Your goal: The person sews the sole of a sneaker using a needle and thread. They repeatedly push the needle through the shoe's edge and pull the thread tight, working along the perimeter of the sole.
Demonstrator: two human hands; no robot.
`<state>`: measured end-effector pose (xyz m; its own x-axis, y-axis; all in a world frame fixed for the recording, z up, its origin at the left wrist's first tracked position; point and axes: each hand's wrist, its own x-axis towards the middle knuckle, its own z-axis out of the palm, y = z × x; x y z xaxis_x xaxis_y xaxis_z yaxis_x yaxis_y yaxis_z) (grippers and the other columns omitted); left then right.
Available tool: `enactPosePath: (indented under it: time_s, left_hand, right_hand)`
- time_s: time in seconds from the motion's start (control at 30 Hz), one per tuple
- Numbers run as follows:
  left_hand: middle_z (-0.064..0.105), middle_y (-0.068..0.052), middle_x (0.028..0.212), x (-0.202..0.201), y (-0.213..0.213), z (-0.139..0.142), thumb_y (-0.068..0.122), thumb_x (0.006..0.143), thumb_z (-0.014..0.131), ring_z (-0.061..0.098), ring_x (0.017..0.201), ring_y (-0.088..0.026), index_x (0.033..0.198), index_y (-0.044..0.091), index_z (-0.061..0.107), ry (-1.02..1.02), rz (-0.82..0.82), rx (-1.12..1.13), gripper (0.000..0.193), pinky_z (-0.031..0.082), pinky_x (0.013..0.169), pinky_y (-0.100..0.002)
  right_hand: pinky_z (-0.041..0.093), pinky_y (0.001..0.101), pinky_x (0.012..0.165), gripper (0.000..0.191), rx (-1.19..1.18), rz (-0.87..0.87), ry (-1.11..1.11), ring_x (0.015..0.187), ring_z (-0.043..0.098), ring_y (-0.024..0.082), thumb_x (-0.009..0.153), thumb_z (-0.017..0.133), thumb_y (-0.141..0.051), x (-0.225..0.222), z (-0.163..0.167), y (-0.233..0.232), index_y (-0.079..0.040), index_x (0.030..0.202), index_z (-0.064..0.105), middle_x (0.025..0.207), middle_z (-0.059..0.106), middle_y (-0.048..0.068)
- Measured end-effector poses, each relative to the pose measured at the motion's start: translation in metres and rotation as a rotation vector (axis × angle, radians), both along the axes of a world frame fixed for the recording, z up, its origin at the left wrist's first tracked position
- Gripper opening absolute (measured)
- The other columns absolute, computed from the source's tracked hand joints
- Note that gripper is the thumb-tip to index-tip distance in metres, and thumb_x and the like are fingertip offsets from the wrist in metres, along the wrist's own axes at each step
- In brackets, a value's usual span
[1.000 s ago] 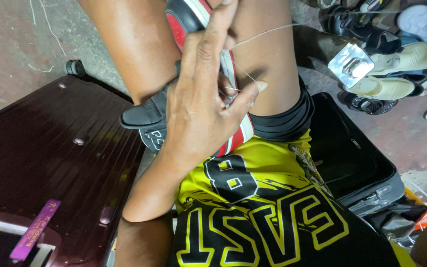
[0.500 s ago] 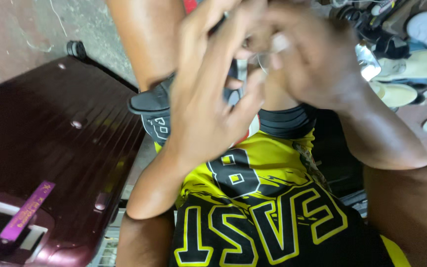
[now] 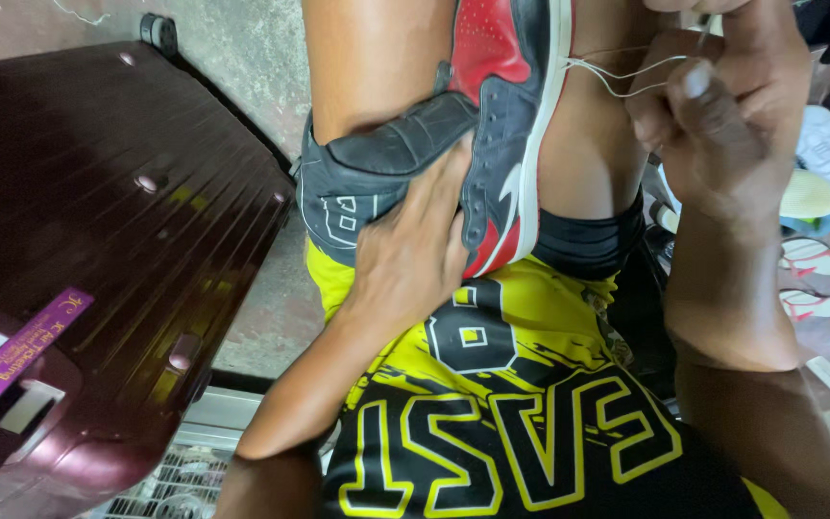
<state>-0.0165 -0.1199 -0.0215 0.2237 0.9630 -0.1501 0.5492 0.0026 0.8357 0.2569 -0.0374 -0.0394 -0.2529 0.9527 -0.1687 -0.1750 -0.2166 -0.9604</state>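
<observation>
Between the person's bare knees, a red, black and grey high-top sneaker [image 3: 492, 144] is wedged on its side, its white sole edge turned toward the right leg and its heel resting on yellow-and-black printed shorts [image 3: 501, 423]. At the far left lies a dark maroon hard-shell suitcase [image 3: 98, 250], ribbed, with a purple tag near its lower corner; it sits apart from the sneaker, with a strip of concrete floor [image 3: 261, 317] between them. At the right edge, several loose sandals and shoes [image 3: 818, 192] lie on the floor, well clear of the work.

Left hand [image 3: 415, 255]: pressed flat against the sneaker's black side panel, fingers spread and not curled around anything, steadying the shoe against the left leg.

Right hand [image 3: 713, 125]: clenched, pinching a thin white thread [image 3: 617, 72] that runs taut from the white sole edge across to the fingers. Whether a needle is held with the thread cannot be told, as the fingertips hide it.

Progress, as a judgement: the thread leaves the sole near the upper part of the visible edge, suggesting stitching of sole to upper is under way at that spot. How much of the seam is already sewn cannot be read, since stitches along the edge are too fine to make out and the toe end lies outside the frame.
</observation>
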Motion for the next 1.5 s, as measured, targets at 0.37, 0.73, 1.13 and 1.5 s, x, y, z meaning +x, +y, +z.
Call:
enactPosePath:
  time_s: [0.37, 0.73, 1.13, 1.5]
  left_hand:
    - [0.063, -0.013, 0.077, 0.007, -0.003, -0.028, 0.016, 0.096, 0.075, 0.065, 0.067, -0.035, 0.082, 0.008, 0.059, 0.107, 0.204, 0.151, 0.023, 0.051, 0.061, -0.045]
    - [0.066, -0.011, 0.087, 0.000, 0.018, -0.023, 0.012, 0.093, 0.067, 0.068, 0.078, -0.030, 0.101, 0.011, 0.067, 0.353, 0.129, 0.218, 0.008, 0.053, 0.065, -0.043]
    - [0.053, -0.013, 0.086, -0.023, 0.013, 0.003, 0.009, 0.107, 0.063, 0.058, 0.075, -0.027, 0.094, 0.003, 0.058, -0.125, 0.183, 0.090, 0.015, 0.047, 0.067, -0.037]
    - [0.029, -0.002, 0.065, -0.070, -0.058, -0.048, 0.002, 0.098, 0.065, 0.028, 0.060, -0.010, 0.069, 0.005, 0.037, -0.084, 0.517, -0.020, 0.041, 0.025, 0.054, -0.032]
  right_hand:
    - [0.045, 0.0209, 0.077, 0.040, 0.048, 0.071, -0.113, 0.087, 0.056, 0.010, 0.109, 0.077, -0.014, -0.040, 0.014, -0.010, -0.001, 0.133, 0.049, 0.111, 0.060, 0.007]
    - [0.050, 0.0216, 0.084, 0.040, 0.033, 0.074, -0.168, 0.094, 0.061, 0.011, 0.101, 0.080, -0.009, -0.056, 0.016, 0.001, -0.001, 0.128, 0.052, 0.113, 0.061, 0.007]
    - [0.045, 0.0198, 0.078, 0.041, 0.054, 0.070, -0.135, 0.091, 0.056, 0.010, 0.106, 0.082, 0.000, -0.045, 0.008, -0.002, -0.002, 0.132, 0.050, 0.109, 0.059, 0.007]
    - [0.024, 0.0196, 0.056, 0.060, 0.221, 0.115, -0.574, 0.059, 0.030, 0.002, 0.087, 0.093, 0.005, -0.061, 0.013, 0.005, -0.004, 0.131, 0.053, 0.075, 0.038, -0.005]
